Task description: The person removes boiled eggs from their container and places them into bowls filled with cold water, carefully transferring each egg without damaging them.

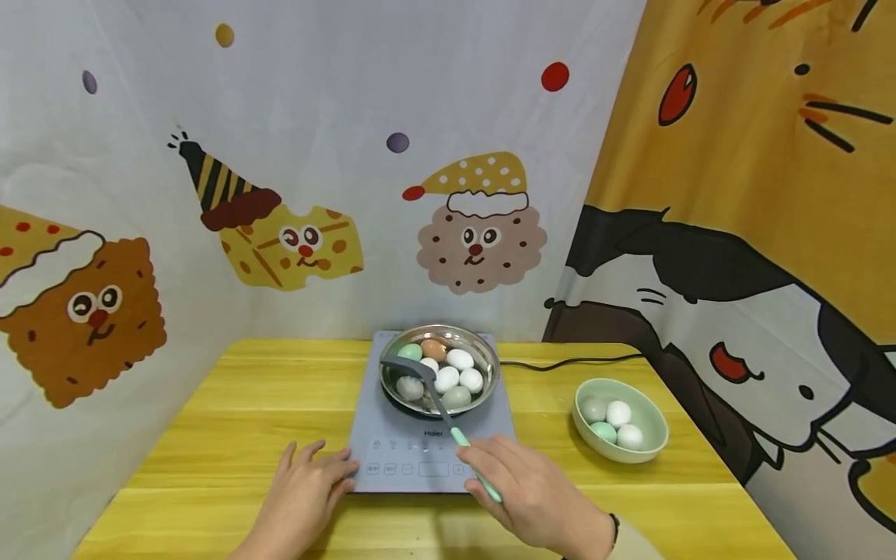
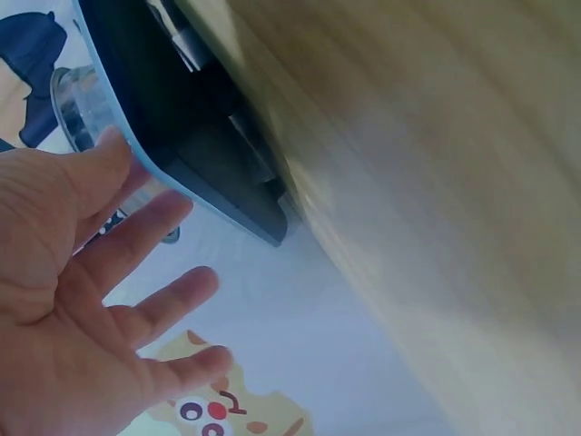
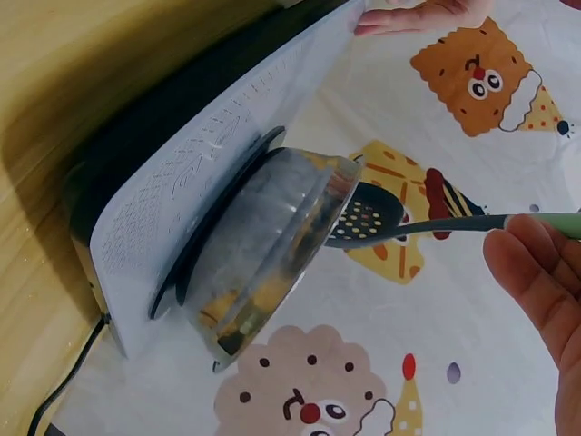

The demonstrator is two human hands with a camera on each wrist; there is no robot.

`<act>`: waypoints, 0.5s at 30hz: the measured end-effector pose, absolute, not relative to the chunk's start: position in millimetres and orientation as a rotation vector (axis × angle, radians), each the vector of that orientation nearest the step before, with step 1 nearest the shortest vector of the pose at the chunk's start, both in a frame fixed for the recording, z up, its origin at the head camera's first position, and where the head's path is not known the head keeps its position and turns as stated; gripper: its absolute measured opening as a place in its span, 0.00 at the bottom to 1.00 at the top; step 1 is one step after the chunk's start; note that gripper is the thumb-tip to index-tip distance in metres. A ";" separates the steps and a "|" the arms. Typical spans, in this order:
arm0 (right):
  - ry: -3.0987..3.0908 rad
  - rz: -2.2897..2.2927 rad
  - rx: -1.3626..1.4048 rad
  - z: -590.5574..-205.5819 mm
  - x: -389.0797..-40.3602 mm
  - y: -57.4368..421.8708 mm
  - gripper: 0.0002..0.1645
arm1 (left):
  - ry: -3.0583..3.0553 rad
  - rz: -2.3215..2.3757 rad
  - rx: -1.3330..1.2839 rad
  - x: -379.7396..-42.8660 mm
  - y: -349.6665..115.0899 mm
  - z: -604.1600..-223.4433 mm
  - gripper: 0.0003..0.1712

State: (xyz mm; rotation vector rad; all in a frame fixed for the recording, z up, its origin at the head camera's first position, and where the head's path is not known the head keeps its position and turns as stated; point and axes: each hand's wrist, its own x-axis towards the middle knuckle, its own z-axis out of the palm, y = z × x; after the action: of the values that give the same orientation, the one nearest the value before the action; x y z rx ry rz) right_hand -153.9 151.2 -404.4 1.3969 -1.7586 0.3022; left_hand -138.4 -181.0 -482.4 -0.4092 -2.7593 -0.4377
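My right hand [image 1: 528, 491] grips the pale green handle of a slotted spoon [image 1: 439, 398]. Its dark grey perforated head [image 3: 370, 216] reaches over the left side of a round steel pan [image 1: 494, 372]. In the pan lie several eggs: white [image 1: 447, 379], brown [image 1: 434, 350], and pale green [image 1: 409, 352]. Beneath the pan is a flat grey induction cooktop [image 1: 399, 457]. At the cooktop's front left edge rests my left hand [image 1: 302, 488], fingers spread; in the left wrist view its thumb and index finger [image 2: 150, 218] touch or nearly touch that edge.
On the right, a light green bowl [image 1: 658, 445] holds several eggs [image 1: 619, 414]. A black cord [image 1: 560, 367] runs rightward from the cooktop across the yellow wooden table [image 1: 231, 435]. Printed cartoon curtains [image 1: 315, 93] hang behind and beside the table.
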 end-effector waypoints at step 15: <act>-1.858 0.694 1.282 -420.7 -146.3 180.1 0.22 | -2.703 -0.288 -0.488 -140.8 -186.7 -481.5 0.15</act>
State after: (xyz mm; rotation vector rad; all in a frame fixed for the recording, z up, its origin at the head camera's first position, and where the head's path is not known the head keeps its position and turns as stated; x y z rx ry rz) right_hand -146.3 180.1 -420.7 1.2818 -1.8576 0.6938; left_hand -140.8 -186.7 -481.5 -0.4881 -2.7029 -0.2881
